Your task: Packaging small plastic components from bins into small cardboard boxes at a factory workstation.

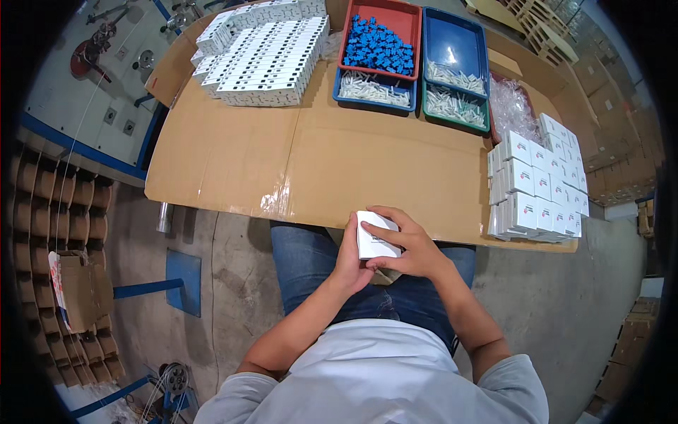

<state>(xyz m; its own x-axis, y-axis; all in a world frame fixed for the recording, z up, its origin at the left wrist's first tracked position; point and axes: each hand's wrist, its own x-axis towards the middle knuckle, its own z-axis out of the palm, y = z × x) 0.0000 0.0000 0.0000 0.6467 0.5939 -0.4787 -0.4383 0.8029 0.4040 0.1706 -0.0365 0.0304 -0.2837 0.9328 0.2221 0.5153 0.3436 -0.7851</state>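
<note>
A small white carton (373, 244) is held between both my hands, just off the front edge of the table and above my lap. My left hand (347, 260) grips its left side and lower edge. Across its top and right side lie the bent fingers of my right hand (415, 247), with the thumb at the near edge. Dark print shows on the carton's upper face. Whether the flaps are closed cannot be made out under the fingers.
Cardboard covers the table (353, 169). At the back left stand rows of white cartons (272, 60); more white cartons (540, 184) are stacked at the right. Trays hold blue parts (378, 49) and white plugs (455, 106). Clear plastic bags (512, 106) lie beside them.
</note>
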